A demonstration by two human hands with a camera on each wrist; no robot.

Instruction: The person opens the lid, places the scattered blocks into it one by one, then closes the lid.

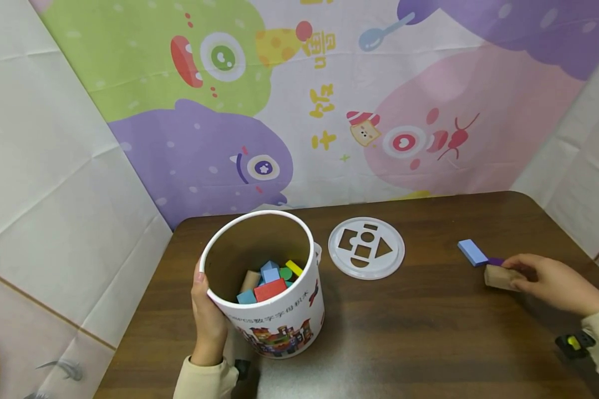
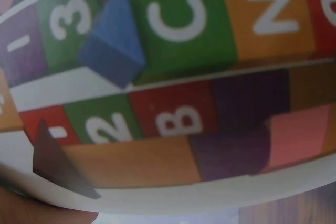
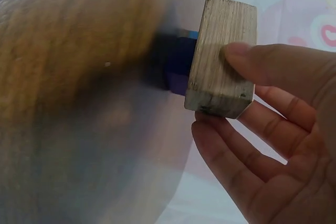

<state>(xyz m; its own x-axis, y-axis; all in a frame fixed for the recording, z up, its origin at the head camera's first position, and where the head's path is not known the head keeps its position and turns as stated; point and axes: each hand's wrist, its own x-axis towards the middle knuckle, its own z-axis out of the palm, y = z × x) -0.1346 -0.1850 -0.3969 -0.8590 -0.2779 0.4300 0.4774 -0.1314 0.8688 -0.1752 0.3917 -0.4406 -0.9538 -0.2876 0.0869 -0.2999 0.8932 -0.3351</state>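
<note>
At the right of the table, my right hand (image 1: 554,277) pinches a plain wooden block (image 1: 500,277) between thumb and fingers. In the right wrist view the block (image 3: 223,56) shows its grain, with the thumb on its broad face. Just behind it lies a purple block (image 1: 496,261), mostly hidden, beside a light blue block (image 1: 471,252). My left hand (image 1: 208,316) grips the white bucket (image 1: 299,327) at its left side, thumb by the rim. Inside are several blocks, among them a red block (image 1: 270,290) and a yellow block (image 1: 294,268). The left wrist view is filled by the bucket's printed wall (image 2: 157,203).
A round white lid (image 1: 338,260) with shaped cut-outs lies right of the bucket on the dark wooden table (image 1: 404,332). Behind the table hangs a cartoon-printed cloth (image 1: 319,183). Pale walls (image 1: 55,166) stand at both sides.
</note>
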